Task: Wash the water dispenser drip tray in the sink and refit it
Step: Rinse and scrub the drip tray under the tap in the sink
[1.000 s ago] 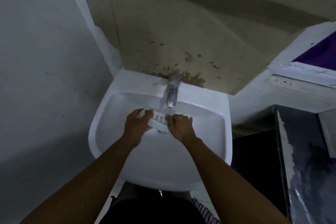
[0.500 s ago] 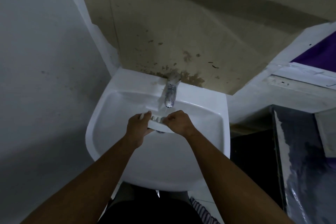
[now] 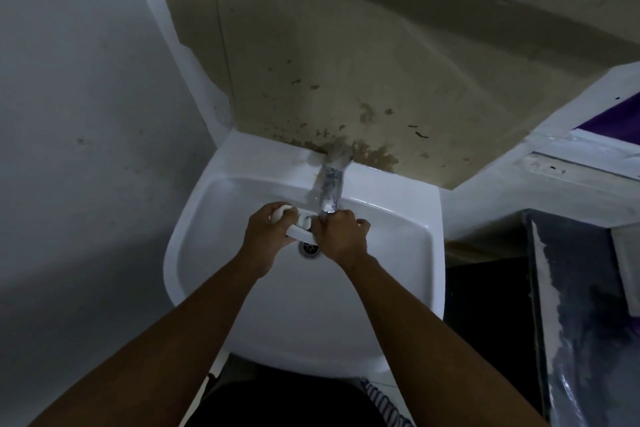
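I judge I'm mid-wash: my left hand (image 3: 268, 230) and right hand (image 3: 341, 236) curl their fingers round the drip tray (image 3: 298, 228), held over the sink (image 3: 242, 288) just below the tap (image 3: 330, 191). Refitting is not yet done. Its long axis runs left to right, with the left end slightly farther

Tap (image 3: 330, 191) overhangs rear of sink (image 3: 437, 270); front open.

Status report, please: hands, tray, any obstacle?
Left hand, right hand grip white plastic drip tray. Tray below chrome tap, above white ceramic sink. No obstacle seen.
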